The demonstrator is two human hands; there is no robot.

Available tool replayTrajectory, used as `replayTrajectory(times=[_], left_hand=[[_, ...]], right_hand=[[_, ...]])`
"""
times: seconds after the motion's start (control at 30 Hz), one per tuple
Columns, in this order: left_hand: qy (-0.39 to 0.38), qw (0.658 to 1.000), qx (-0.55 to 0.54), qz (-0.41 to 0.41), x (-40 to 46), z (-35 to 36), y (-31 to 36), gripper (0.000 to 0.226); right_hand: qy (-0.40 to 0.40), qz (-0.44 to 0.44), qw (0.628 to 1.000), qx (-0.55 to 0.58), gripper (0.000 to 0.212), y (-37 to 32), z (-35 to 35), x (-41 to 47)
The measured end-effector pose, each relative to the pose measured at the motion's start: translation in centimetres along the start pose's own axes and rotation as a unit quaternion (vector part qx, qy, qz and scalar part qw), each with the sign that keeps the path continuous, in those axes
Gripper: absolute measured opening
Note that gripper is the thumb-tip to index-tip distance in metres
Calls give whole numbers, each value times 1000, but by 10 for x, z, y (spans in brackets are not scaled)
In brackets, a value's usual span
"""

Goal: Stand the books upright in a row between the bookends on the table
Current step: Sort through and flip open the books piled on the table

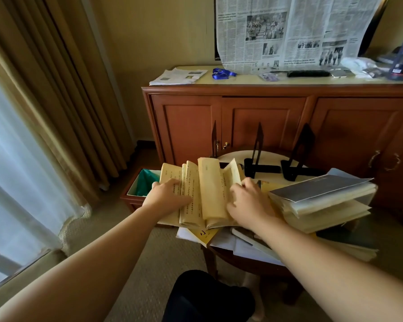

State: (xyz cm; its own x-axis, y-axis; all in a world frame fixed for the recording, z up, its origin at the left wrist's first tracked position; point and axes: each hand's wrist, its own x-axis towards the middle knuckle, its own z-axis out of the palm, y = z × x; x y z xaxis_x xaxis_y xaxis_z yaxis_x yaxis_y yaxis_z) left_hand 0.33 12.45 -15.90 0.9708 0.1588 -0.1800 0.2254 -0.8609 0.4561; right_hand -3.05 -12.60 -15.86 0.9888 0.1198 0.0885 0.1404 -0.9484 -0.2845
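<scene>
Dark trouser knee (207,296), nearest. Left hand (166,194): fingers flat, pressing the left pages of an open yellowed book (207,191) on a round table (233,156). Right hand (249,201): fingers curled over its right pages. Stacked books (321,201) lie flat just right. Beyond: three black bookends (258,159), standing apart, bookless. Farthest: wooden cabinet (265,112).

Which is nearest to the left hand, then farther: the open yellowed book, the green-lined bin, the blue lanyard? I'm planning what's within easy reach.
1. Open yellowed book: under the left hand, its fingers resting on the pages.
2. Green-lined bin: on the floor, just left of the hand.
3. Blue lanyard: far back on the cabinet top.
</scene>
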Motion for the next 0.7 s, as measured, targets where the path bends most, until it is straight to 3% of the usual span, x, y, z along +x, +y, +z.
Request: replayTrajectory(times=[0.07,0.17,0.23,0.3,0.37,0.47,0.57,0.7], left_hand=[[1,1000,-4,6,-1,9,-7,66],[6,1000,7,6,-2,17,-11,62],[27,998,48,-3,-4,20,-9,66],[65,990,128,8,-8,20,-6,74],[94,979,176,38,-14,18,0,79],[104,969,194,109,-20,15,11,78],[72,966,143,203,-24,19,24,76],[0,956,129,265,-25,33,35,97]], right_hand=[[-7,6,999,-36,65,10,-2,-5],[-24,-81,994,-73,86,7,-4,-10],[-64,-112,991,-40,77,2,0,-9],[-116,-97,988,19,56,1,5,-7],[-145,-79,985,45,50,4,8,-8],[-149,-70,984,71,55,10,10,-11],[-143,-60,981,121,57,14,12,-11],[-144,-18,973,181,93,19,12,-10]])
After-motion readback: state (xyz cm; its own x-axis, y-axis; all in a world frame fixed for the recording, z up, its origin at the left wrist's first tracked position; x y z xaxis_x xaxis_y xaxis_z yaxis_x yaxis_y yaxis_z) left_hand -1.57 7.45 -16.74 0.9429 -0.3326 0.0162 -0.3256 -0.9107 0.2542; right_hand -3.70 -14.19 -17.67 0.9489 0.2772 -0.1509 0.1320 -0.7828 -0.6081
